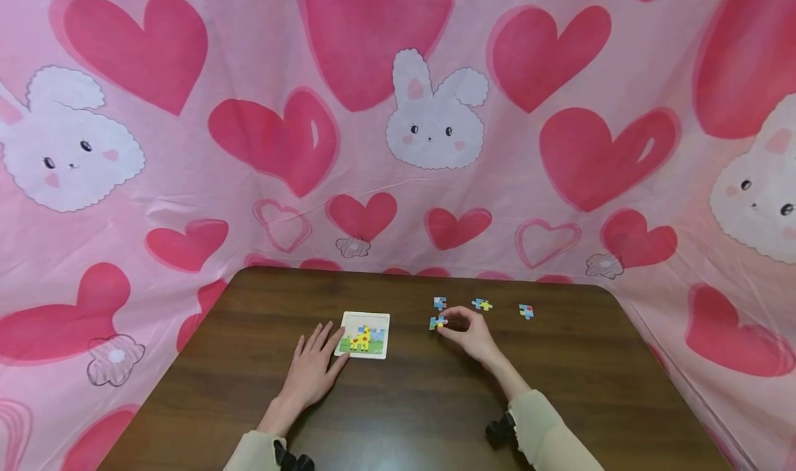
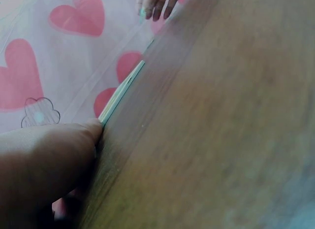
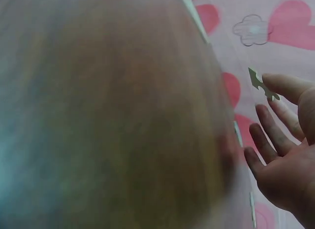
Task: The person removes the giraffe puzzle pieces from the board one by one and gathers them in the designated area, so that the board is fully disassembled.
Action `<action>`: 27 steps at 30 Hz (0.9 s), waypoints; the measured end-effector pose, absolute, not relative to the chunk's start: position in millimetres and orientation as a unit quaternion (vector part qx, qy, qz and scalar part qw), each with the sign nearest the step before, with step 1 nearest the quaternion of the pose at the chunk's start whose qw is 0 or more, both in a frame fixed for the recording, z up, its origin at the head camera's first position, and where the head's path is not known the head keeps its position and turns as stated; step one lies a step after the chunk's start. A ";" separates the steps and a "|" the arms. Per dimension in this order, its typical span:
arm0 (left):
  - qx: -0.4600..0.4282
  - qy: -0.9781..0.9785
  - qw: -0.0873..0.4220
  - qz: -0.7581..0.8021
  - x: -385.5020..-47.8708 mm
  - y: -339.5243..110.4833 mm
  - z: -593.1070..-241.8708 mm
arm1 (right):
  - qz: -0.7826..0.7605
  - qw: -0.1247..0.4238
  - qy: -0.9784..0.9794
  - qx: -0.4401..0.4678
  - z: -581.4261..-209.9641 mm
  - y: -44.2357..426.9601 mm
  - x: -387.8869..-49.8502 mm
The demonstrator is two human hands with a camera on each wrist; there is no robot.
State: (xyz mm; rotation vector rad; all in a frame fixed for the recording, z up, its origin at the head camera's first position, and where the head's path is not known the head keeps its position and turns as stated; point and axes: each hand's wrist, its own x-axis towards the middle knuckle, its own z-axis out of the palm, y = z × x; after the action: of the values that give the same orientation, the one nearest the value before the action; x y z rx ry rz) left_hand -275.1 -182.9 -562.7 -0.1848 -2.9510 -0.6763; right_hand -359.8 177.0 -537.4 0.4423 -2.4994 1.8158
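Note:
My right hand (image 1: pixel 471 334) pinches a jigsaw piece (image 1: pixel 434 323) between thumb and fingertips. In the right wrist view that piece (image 3: pixel 256 80) is held up off the table, its pale back showing, with the other fingers spread loosely. To the left lies a white-rimmed puzzle tray (image 1: pixel 387 338), partly filled with a yellow giraffe picture (image 1: pixel 361 340). My left hand (image 1: pixel 313 371) rests with extended fingers at the tray's left edge. The left wrist view shows its thumb (image 2: pixel 69 150) touching the side of the tray (image 2: pixel 120 93).
Beyond the right hand lie three loose pieces: a blue one (image 1: pixel 440 302), a blue-and-yellow one (image 1: pixel 481 304) and one with a red spot (image 1: pixel 526 311) further right. The brown wooden table (image 1: pixel 398 416) ends at a pink heart-patterned cloth (image 1: pixel 373 174).

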 end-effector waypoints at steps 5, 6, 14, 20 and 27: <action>-0.059 -0.972 0.052 -0.223 -273.3 -182.3 -562.4 | 0.550 0.041 -0.818 0.163 -547.3 181.2 -356.9; -0.059 -0.972 0.051 -0.223 -273.0 -182.3 -562.5 | 0.547 0.047 -0.819 0.169 -549.2 182.4 -356.9; -0.062 -0.971 0.063 -0.221 -273.7 -182.4 -564.5 | 0.502 0.043 -0.846 0.172 -559.7 187.3 -352.2; -0.063 -0.971 0.065 -0.223 -272.4 -181.7 -562.2 | 0.469 0.076 -0.861 0.180 -566.5 186.5 -348.1; -0.059 -0.972 0.055 -0.219 -274.0 -182.0 -560.7 | 0.432 0.124 -0.870 0.204 -571.4 185.4 -348.1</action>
State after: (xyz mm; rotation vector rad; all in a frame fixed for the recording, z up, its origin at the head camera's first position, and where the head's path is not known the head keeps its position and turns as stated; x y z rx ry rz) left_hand -274.0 -182.0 -560.7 -0.1795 -2.9519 -0.6638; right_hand -348.1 185.4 -571.4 0.5951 -2.5367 1.2588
